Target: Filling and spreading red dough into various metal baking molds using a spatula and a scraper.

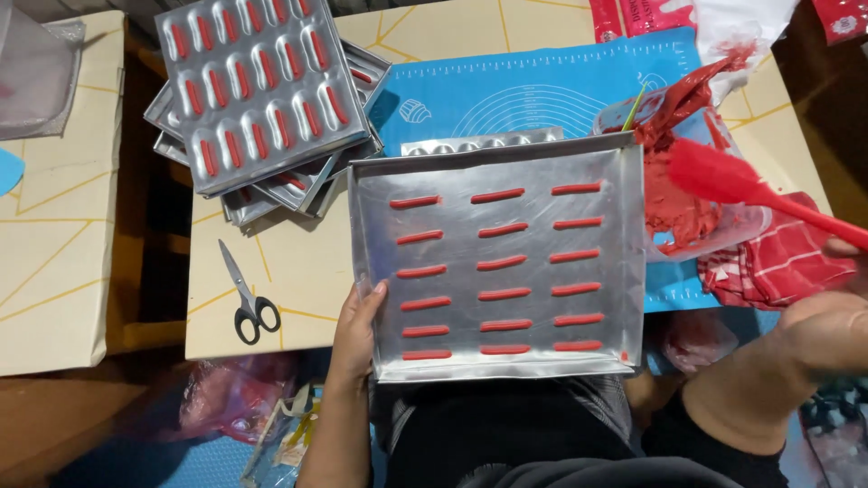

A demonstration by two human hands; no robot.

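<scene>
Left hand grips the near-left rim of the metal tray of red piped strips; right hand, right of tray, apparently closed on red spatula; keep tray level.

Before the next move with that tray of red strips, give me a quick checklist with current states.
1. Left hand grips the metal tray at its left edge: ok.
2. Red strips lie in three tidy columns, none touching: ok.
3. Right hand grip on the red spatula: cannot tell, mostly out of frame.
4. Spatula clear of the tray: ok, it hovers beside the red dough.
5. Scissors apart from the tray: ok.
</scene>
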